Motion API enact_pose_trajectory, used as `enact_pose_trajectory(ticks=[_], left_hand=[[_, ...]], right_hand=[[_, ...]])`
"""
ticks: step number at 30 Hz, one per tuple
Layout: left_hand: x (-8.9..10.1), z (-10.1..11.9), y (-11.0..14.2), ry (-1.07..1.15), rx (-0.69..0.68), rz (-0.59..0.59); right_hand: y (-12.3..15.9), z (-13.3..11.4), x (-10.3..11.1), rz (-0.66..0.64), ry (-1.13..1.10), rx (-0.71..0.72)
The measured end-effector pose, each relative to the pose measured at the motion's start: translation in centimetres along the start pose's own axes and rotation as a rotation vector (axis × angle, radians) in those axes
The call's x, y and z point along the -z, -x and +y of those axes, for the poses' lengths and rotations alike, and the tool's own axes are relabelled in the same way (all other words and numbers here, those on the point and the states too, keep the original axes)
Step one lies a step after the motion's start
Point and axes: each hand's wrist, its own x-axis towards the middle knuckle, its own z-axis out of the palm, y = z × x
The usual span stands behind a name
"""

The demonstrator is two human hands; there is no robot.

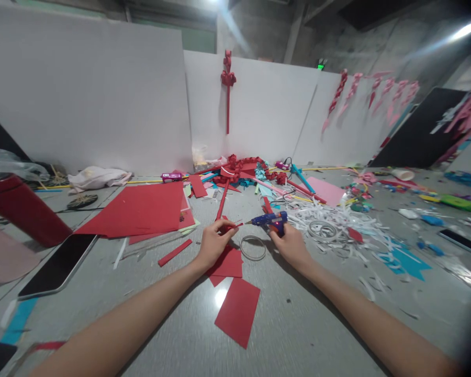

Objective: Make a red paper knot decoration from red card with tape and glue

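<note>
I have the left hand point(215, 243) pinched on a small, narrow red paper strip point(236, 225), which sticks out from the fingertips toward the right. The right hand point(292, 245) is wrapped round the handle of a dark blue plastic glue gun point(266, 219), its nozzle just beside the strip's free end; I can't tell whether they touch. The hands are apart, with a thin pale ring point(255, 258) lying between them and red rectangular paper point(232, 266) under the left.
</note>
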Motion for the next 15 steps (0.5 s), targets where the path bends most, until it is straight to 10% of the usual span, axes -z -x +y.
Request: enact_pose_trajectory(ticks=[10,15], left_hand=[[0.0,0.4,-0.1,0.126,0.078,0.022],[-0.1,-0.1,-0.2,0.154,0.089,0.014]], right_hand=[[-4.5,2.3,-1.6,-0.104,0.218,0.088],[-5.2,-0.6,-1.3,0.009,0.314,0.072]])
